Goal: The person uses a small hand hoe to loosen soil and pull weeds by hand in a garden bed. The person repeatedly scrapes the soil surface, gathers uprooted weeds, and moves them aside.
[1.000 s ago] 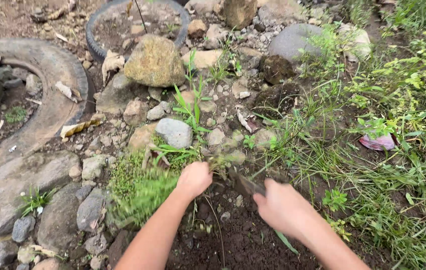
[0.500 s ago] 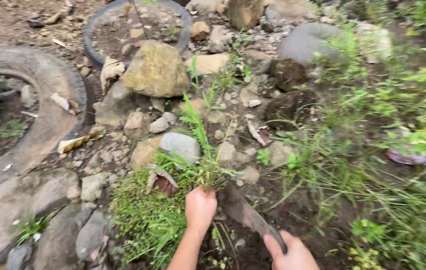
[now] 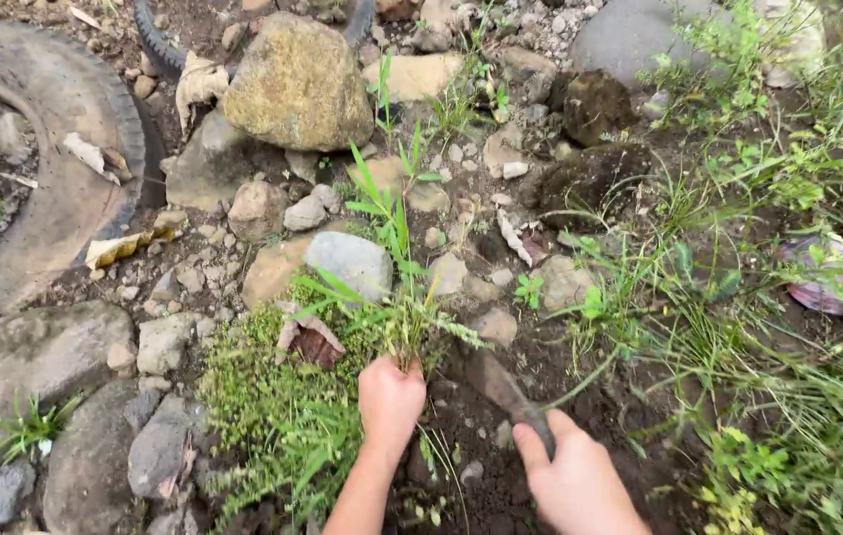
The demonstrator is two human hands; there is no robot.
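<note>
So the left hand (image 3: 390, 398) is closed tight around the base of a clump of grassy weeds (image 3: 394, 297), right where the stems meet the dirt. The blades fan up and out above the fist, toward a smooth grey stone (image 3: 349, 262) that sits just behind the clump. The right hand (image 3: 576, 483) is wrapped around the handle of a soil-caked digging blade (image 3: 503, 386), looks like a trowel or a big knife, can't tell which under all the mud. The blade angles up and left from the fist, its tip down in the dark soil (image 3: 481, 476) just right of the weed clump, close to the left hand but not touching it as far as I can see.

Left of the fist there's a low mat of fine green groundcover (image 3: 273, 406) with a curled brown dead leaf (image 3: 311, 343) lying on it. Further left are flat grey rocks (image 3: 30, 357), and an old tyre (image 3: 55, 149) is sunk in the ground at the top left with dirt inside. A big yellowish boulder (image 3: 298, 84) sits up top, with smaller pebbles scattered all around. The whole right side is taller grass and weeds (image 3: 768, 327), with something pinkish (image 3: 823, 289) lying half hidden in it
</note>
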